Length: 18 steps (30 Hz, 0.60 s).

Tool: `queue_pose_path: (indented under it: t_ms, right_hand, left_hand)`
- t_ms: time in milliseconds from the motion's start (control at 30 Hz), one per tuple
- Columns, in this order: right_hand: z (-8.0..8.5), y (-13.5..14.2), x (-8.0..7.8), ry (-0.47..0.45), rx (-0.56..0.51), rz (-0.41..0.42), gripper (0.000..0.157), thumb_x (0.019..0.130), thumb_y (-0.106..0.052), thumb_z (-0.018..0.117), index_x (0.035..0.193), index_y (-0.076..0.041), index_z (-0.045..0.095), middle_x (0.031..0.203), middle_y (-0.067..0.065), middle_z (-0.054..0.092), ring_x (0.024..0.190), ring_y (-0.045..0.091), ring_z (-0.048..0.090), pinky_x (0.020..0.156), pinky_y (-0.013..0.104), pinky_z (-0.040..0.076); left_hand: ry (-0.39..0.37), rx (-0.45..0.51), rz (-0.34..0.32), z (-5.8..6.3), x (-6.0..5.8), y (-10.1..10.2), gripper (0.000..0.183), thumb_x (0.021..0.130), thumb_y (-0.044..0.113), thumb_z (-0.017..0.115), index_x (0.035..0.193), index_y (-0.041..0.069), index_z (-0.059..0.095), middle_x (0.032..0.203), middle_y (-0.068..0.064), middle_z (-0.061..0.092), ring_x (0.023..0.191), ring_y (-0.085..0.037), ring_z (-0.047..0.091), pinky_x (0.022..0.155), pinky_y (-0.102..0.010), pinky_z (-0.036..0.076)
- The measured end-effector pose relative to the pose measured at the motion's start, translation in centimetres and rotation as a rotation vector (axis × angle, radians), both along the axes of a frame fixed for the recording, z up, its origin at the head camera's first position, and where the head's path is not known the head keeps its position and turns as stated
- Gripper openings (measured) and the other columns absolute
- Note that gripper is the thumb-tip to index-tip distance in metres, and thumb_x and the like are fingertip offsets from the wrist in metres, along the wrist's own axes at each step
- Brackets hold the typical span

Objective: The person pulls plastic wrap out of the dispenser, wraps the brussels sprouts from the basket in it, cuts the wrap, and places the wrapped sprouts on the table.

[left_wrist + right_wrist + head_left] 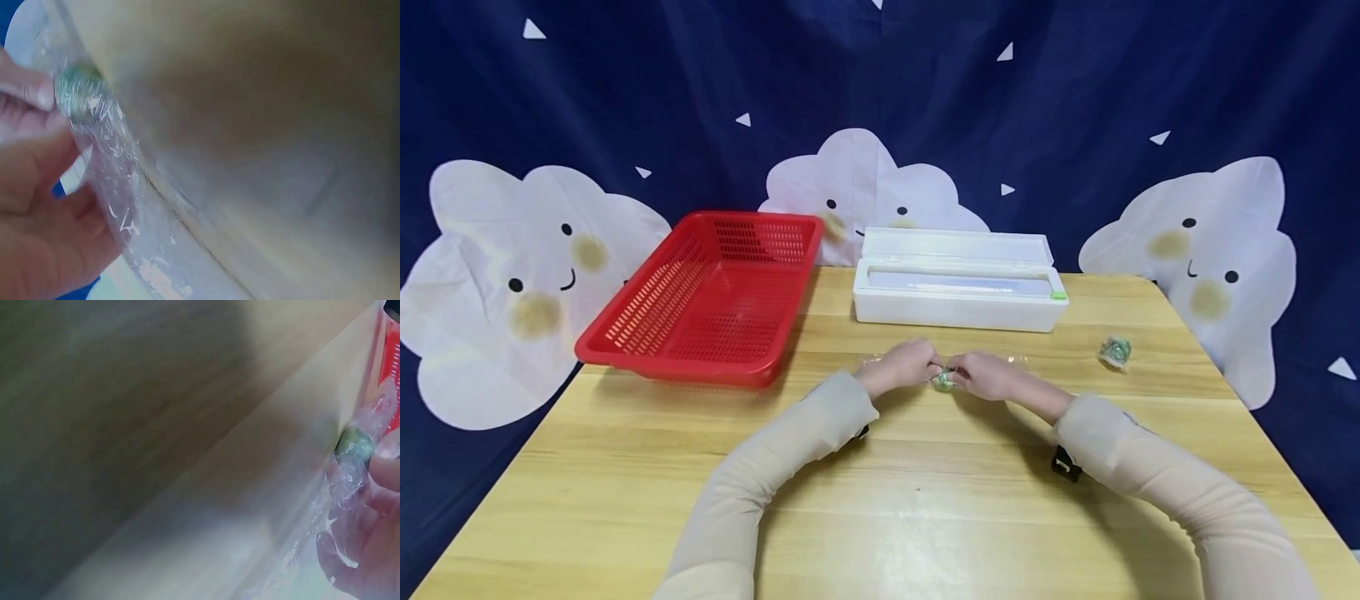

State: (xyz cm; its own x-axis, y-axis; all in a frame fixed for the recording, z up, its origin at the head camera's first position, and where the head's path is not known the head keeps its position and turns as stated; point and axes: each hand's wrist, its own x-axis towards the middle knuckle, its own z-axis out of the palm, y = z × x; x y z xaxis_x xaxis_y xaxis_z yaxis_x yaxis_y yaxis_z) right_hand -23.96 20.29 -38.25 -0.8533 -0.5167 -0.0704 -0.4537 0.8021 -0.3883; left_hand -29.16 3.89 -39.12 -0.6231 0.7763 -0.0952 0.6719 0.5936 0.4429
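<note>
A small, round green thing [943, 382] in clear plastic wrap [134, 200] is between my two hands, just above or on the table. My left hand [910, 364] pinches the wrap on its left side. From the other side, my right hand [987, 375] pinches the wrap, its thumb beside the green thing [354, 445] in the right wrist view. Film stretches past the fingers of both hands. What the green thing is cannot be made out through the wrap. Off to the right lies a similar wrapped green bundle [1116, 352].
Behind my hands stands a long white plastic-wrap dispenser box [958, 312], lid raised, with a green tab at its right end. A red perforated basket [752, 371] sits at the back left. The wooden table [917, 533] ends at a dark blue cloud-patterned curtain [1060, 100].
</note>
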Motion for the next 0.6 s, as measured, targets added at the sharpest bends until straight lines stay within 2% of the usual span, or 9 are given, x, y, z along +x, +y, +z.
queue_pose_path:
  t_ms: [133, 200, 300, 367, 433, 533, 600]
  right_hand:
    - [0.1, 0.0, 0.0, 0.018, 0.070, -0.050, 0.031, 0.092, -0.011, 0.050, 0.120, 0.002, 0.056, 0.065, 0.003, 0.054, 0.050, 0.010, 0.040, 0.048, 0.022, 0.037]
    - [-0.1, 0.3, -0.2, 0.049, 0.083, -0.063, 0.029, 0.093, -0.011, 0.050, 0.117, 0.002, 0.058, 0.067, 0.004, 0.056, 0.053, 0.011, 0.043, 0.049, 0.022, 0.039]
    - [-0.4, 0.5, -0.3, 0.157, 0.084, -0.069, 0.028, 0.092, -0.014, 0.053, 0.112, 0.003, 0.060, 0.079, 0.009, 0.060, 0.064, 0.018, 0.051, 0.058, 0.029, 0.045]
    - [-0.6, 0.6, -0.2, 0.251, 0.067, -0.035, 0.029, 0.090, -0.019, 0.056, 0.108, 0.004, 0.062, 0.082, 0.012, 0.060, 0.070, 0.022, 0.052, 0.063, 0.033, 0.046]
    - [-1.2, 0.6, -0.3, 0.329, 0.083, 0.010, 0.037, 0.089, -0.030, 0.058, 0.104, 0.003, 0.063, 0.081, 0.012, 0.060, 0.070, 0.023, 0.052, 0.062, 0.033, 0.046]
    - [-1.3, 0.2, -0.1, 0.381, 0.159, 0.055, 0.038, 0.084, -0.034, 0.063, 0.097, 0.001, 0.065, 0.075, 0.008, 0.060, 0.065, 0.021, 0.053, 0.058, 0.032, 0.046]
    - [-1.3, -0.3, 0.0, 0.386, 0.228, 0.049, 0.034, 0.082, -0.032, 0.066, 0.095, -0.001, 0.066, 0.073, 0.007, 0.060, 0.064, 0.020, 0.054, 0.055, 0.030, 0.047]
  left_hand:
    - [0.124, 0.046, 0.017, 0.1, 1.0, 0.1, 0.023, 0.080, 0.020, 0.070, 0.101, 0.010, 0.070, 0.082, -0.001, 0.067, 0.074, -0.011, 0.054, 0.066, -0.020, 0.044]
    - [0.152, 0.033, 0.017, 0.1, 1.2, 0.3, 0.026, 0.077, 0.021, 0.073, 0.100, 0.010, 0.070, 0.083, 0.000, 0.067, 0.074, -0.011, 0.054, 0.066, -0.019, 0.044]
    - [0.181, 0.001, 0.030, 0.0, 1.1, 0.6, 0.023, 0.074, 0.017, 0.074, 0.095, 0.009, 0.069, 0.085, 0.000, 0.065, 0.075, -0.010, 0.054, 0.067, -0.018, 0.045]
    - [0.164, -0.021, 0.030, 0.0, 0.9, 0.7, 0.018, 0.076, 0.013, 0.073, 0.093, 0.008, 0.070, 0.086, -0.001, 0.065, 0.075, -0.011, 0.055, 0.069, -0.019, 0.046]
    - [0.131, -0.042, 0.018, 0.2, 0.5, 0.7, 0.018, 0.077, 0.011, 0.071, 0.095, 0.008, 0.070, 0.085, -0.002, 0.066, 0.074, -0.011, 0.055, 0.070, -0.019, 0.046]
    - [0.077, -0.078, -0.009, 0.5, -0.1, 0.6, 0.022, 0.079, 0.009, 0.068, 0.101, 0.009, 0.069, 0.085, -0.003, 0.068, 0.072, -0.012, 0.053, 0.072, -0.021, 0.044]
    - [0.061, -0.088, -0.022, 0.6, -0.4, 0.6, 0.023, 0.080, 0.008, 0.068, 0.103, 0.009, 0.069, 0.085, -0.003, 0.068, 0.072, -0.013, 0.052, 0.073, -0.024, 0.043]
